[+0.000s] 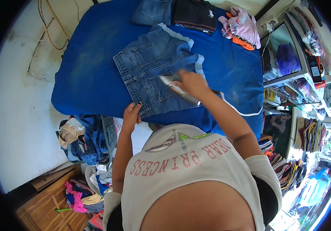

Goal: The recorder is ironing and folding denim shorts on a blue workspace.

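A pair of blue denim shorts (142, 69) with frayed pale hems lies back side up on a table covered in blue cloth (87, 72). Its waistband points left and down. My right hand (192, 83) grips a clothes iron (182, 93), slightly blurred, over the lower back pocket and leg. The iron's soleplate mostly hides from me under its body. From its rear a white cord (237, 111) curves off to the right. My left hand (132, 115) pinches the near corner of the waistband at the table's front edge.
Folded jeans (153, 11) and a folded black shirt (195, 14) lie at the table's far side, beside a pink garment bundle (242, 26). A basket of clothes (107, 138) stands below left. Shelves with a phone (314, 69) line the right.
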The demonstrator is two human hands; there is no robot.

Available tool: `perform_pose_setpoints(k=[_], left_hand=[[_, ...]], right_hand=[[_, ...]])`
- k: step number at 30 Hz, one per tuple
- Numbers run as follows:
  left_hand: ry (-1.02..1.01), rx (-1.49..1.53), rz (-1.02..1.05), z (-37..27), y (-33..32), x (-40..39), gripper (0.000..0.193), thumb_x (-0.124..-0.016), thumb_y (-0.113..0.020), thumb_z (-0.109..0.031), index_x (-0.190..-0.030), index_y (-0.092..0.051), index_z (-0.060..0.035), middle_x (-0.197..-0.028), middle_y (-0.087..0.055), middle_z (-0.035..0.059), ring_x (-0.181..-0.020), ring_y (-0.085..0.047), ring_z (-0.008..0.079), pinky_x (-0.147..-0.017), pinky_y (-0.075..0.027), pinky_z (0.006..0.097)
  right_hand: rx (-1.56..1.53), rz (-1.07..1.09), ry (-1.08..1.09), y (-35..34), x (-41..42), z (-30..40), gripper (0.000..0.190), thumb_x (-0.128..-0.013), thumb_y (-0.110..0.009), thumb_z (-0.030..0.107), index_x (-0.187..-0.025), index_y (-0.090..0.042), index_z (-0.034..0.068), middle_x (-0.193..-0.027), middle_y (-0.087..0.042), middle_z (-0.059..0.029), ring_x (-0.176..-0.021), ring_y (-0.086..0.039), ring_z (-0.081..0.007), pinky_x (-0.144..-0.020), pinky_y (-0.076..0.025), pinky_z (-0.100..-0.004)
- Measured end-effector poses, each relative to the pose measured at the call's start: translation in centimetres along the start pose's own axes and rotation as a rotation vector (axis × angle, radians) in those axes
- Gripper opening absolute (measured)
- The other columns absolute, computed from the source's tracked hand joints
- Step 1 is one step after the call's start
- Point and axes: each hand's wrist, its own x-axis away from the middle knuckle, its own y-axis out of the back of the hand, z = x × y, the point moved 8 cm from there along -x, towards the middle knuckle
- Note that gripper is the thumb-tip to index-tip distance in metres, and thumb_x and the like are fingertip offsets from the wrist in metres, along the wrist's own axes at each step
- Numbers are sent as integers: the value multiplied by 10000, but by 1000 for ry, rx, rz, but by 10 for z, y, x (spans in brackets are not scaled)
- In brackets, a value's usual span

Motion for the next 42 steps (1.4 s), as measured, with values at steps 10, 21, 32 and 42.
perform_pose_setpoints(k=[10, 21, 32, 42], left_hand=[[-16, 58, -10, -9, -1, 4, 219, -934, -572, -252, -1010, -580, -47, -567, -519, -3, -357, -409, 65, -350, -299, 199], [-5, 426, 30, -24, 9, -19, 201, -907, -581, -188, -1072, -556, -76, -633, -515, -32, -399, -386, 39, -371, -270, 183], [-36, 609, 100, -37, 25, 0, 217, -844, -544, -40, -1057, -573, -73, -683, -544, -6, -396, -383, 62, -378, -277, 187], [79, 294, 64, -29, 67, 0, 280, -924, -525, -146, -1172, -569, -25, -847, -643, 62, -578, -554, 99, -492, -390, 178]], right_hand=[[83, -372, -697, 30, 88, -211, 396, -857, -608, 430, -1002, -575, 63, -932, -656, -179, -822, -627, -382, -709, -500, -457], [-722, -495, -396, -9, -10, -146, 370, -864, -652, 230, -1166, -590, 25, -1023, -589, -128, -908, -593, -278, -751, -518, -362], [-1407, -274, -379, 15, 12, -128, 286, -878, -586, 102, -1157, -585, 36, -903, -582, -69, -759, -547, -134, -603, -490, -266], [-857, 42, -369, 1, 71, -144, 184, -899, -541, 151, -992, -637, 25, -756, -579, -41, -608, -513, -101, -534, -425, -231]])
